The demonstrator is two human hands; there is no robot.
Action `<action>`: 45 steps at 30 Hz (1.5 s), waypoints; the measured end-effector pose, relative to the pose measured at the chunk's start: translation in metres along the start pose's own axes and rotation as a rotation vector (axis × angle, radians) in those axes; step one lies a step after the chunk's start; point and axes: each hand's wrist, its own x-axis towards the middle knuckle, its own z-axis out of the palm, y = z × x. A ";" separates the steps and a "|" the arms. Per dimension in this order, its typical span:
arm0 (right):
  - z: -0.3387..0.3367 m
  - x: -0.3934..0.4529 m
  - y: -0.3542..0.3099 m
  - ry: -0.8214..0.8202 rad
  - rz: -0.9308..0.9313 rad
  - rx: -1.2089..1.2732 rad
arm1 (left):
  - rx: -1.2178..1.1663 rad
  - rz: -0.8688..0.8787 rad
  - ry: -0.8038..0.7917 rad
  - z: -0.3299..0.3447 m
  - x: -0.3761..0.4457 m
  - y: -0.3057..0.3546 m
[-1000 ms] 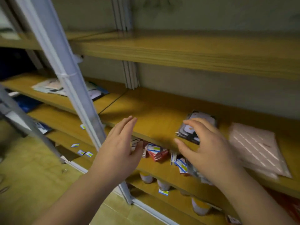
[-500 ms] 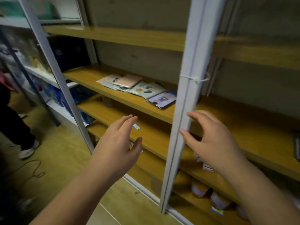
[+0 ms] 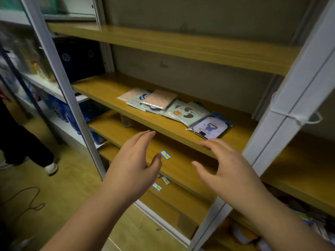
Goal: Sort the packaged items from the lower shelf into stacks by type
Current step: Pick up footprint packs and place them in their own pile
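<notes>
Packaged items (image 3: 174,109) lie in a loose, overlapping row on the wooden shelf (image 3: 101,89) at the centre of the frame, above and beyond both hands. From left to right the row holds a pale pink sachet (image 3: 129,93), a mint card pack (image 3: 136,102), a beige textured pouch (image 3: 160,98) resting on top of its neighbours, a light green card with dark cut-out shapes (image 3: 188,110), and a glossy clear-sleeved card printed with a purple cartoon figure (image 3: 211,127) nearest the shelf's front edge.

The left hand (image 3: 134,165) reaches up from the lower left, palm turned inward, fingers straight and together, thumb apart, holding nothing. The right hand (image 3: 224,167) hovers at lower centre-right, fingers spread and slightly curled, empty, its fingertips close to the front lip of that shelf; whether they touch it cannot be told.

Compared with half a second ago, the view has swung further left, so the white metal upright (image 3: 293,98) that stood between the hands is now at the right edge, and the packets sit nearer the middle. Both hands keep much the same open pose.

The shelves are smooth yellow-brown laminate boards. Small blue-and-white price labels (image 3: 165,154) are stuck on the lower board edges.
</notes>
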 end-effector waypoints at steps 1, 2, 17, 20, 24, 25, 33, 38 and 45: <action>0.003 0.010 0.001 0.004 0.004 0.003 | 0.012 0.008 0.001 0.003 0.011 -0.003; 0.007 0.021 0.002 0.016 0.009 0.004 | 0.017 0.013 -0.003 0.005 0.022 -0.006; 0.025 0.128 0.031 0.033 0.304 -0.044 | -0.041 0.090 -0.178 0.079 0.184 -0.034; 0.032 0.127 0.033 0.046 0.339 -0.082 | -0.016 0.120 -0.216 0.110 0.232 -0.025; 0.038 0.122 0.028 0.066 0.394 -0.097 | 0.371 0.149 -0.365 0.138 0.264 -0.014; 0.040 0.121 0.026 0.068 0.409 -0.095 | 0.439 0.179 -0.374 0.141 0.267 -0.015; 0.051 0.129 0.020 0.128 0.583 -0.099 | 0.307 0.252 -0.480 0.146 0.302 -0.030; 0.051 0.128 0.013 0.165 0.674 -0.126 | 0.108 0.143 -0.587 0.136 0.320 -0.031; 0.051 0.122 0.010 0.141 0.886 -0.251 | -0.303 0.077 -0.580 0.112 0.320 -0.058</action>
